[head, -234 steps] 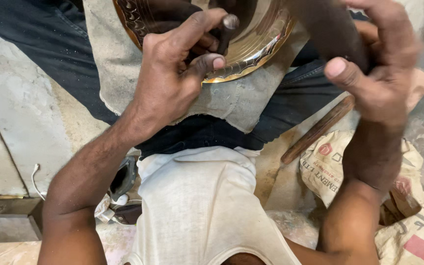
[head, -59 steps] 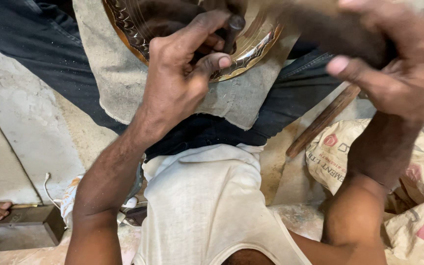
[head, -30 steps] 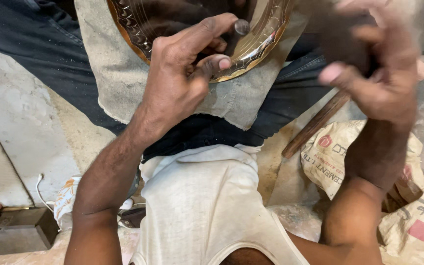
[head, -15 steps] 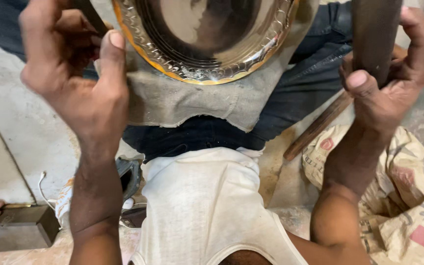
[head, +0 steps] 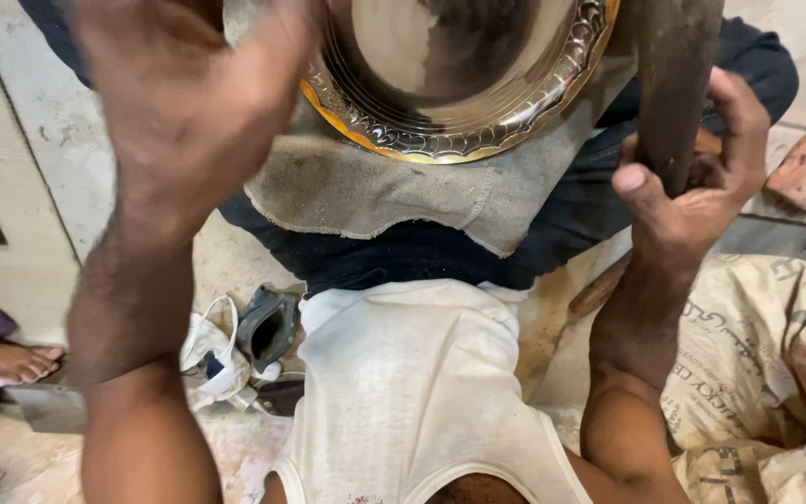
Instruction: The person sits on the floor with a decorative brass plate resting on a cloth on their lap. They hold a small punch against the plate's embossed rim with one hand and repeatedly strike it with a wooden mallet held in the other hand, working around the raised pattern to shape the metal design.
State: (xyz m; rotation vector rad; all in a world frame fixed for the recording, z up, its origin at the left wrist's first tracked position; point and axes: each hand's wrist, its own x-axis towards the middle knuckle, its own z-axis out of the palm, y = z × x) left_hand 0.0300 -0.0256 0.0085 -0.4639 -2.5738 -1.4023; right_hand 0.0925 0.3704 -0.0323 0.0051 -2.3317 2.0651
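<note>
From the head view, my left hand (head: 188,121) is raised and blurred near the camera, on the left of the brass plate (head: 459,84) — I cannot tell how its fingers are set or whether they hold anything. My right hand (head: 692,177) is on the right, its fingers curled round a thick dark wooden handle (head: 673,84) that stands upright beside the plate's rim. The plate lies on a worn grey cloth (head: 394,191) over my lap, far from my chest, and its embossed border looks worked along the whole visible near edge — the bowl is smooth and shiny. I judge the patterning well along, though the far rim is out of view. A printed sack (head: 757,364) lies on the floor at right.
</note>
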